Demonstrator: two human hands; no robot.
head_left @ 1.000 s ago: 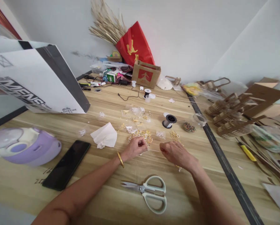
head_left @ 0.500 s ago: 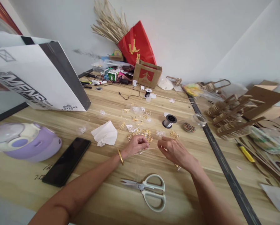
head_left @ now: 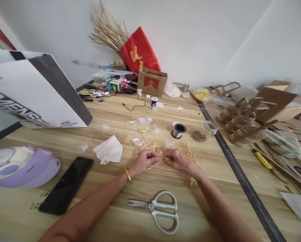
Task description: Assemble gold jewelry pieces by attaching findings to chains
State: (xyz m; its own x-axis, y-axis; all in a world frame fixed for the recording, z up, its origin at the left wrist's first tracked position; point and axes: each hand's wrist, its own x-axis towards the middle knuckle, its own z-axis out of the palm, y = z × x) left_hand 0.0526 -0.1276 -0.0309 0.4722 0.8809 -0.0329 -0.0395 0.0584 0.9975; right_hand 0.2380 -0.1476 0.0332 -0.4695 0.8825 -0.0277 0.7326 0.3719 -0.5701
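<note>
My left hand, with a gold bangle at the wrist, is closed in a pinch. A short beaded strand hangs beneath its fingertips. My right hand is also pinched, its fingertips close to the left ones. A bit of thin thread shows between the two hands; its ends are hidden by the fingers. Just behind the left hand lies a pile of gold and white beads. Gold chain lies beyond the right hand and partly under that wrist. Scissors with pale green handles lie nearer me.
Behind the hands stand a wire spool and a dish of dark beads. To the left are a white tissue, a black phone and a purple-and-cream device. Small woven baskets and a yellow cutter are at right.
My right hand has moved left toward my left hand, so the span of thread between them is shorter. The head view has shifted slightly; the left hand keeps its pinch.
</note>
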